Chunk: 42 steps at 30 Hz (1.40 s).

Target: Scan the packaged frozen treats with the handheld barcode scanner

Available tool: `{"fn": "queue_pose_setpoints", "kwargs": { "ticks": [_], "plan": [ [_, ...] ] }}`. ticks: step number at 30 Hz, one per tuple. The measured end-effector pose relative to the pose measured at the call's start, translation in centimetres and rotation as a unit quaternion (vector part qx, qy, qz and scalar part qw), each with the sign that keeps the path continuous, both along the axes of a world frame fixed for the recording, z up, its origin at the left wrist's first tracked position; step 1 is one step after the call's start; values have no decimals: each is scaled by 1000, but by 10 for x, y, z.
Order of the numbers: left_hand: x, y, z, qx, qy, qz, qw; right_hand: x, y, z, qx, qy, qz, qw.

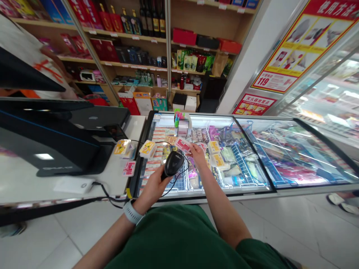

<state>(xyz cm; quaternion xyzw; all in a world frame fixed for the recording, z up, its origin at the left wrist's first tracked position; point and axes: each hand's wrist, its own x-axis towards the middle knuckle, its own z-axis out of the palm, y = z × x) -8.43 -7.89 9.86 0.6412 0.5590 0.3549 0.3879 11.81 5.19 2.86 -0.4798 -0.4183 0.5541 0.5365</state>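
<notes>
My left hand (pixel 153 187) is closed round the handle of a black barcode scanner (pixel 174 163), whose head points forward over the glass. In my right hand (pixel 198 156) is a small pack with a red and white label (pixel 182 144), pinched at its right edge just beyond the scanner. Several packs with yellow labels (pixel 215 147) lie on the freezer's glass lid right of my right hand. Another yellow-labelled pack (pixel 147 148) sits at the lid's left edge. On the counter are yellow-labelled packs (pixel 122 147) and a red-labelled pack (pixel 129 168).
A glass-topped chest freezer (pixel 252 142) stretches to the right, with packaged goods inside. Left stand a dark checkout terminal (pixel 67 138) and a white device (pixel 73 184) with a black cable. A pot of colourful items (pixel 179 118) stands at the back. A person (pixel 30 52) is at the upper left.
</notes>
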Motion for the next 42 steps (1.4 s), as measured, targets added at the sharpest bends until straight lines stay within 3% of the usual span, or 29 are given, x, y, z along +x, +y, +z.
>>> {"fn": "queue_pose_setpoints", "kwargs": {
  "ticks": [9, 35, 42],
  "plan": [
    [-18, 3, 11, 5, -7, -17, 1000, -18, -5, 8, 8, -4, 2, 1000],
    [-24, -1, 4, -5, 2, -24, 1000, -23, -22, 14, -21, 24, 2, 1000],
    [-24, -1, -4, 3, 7, -28, 1000, -20, -23, 13, -11, 25, 18, 999]
  ]
}}
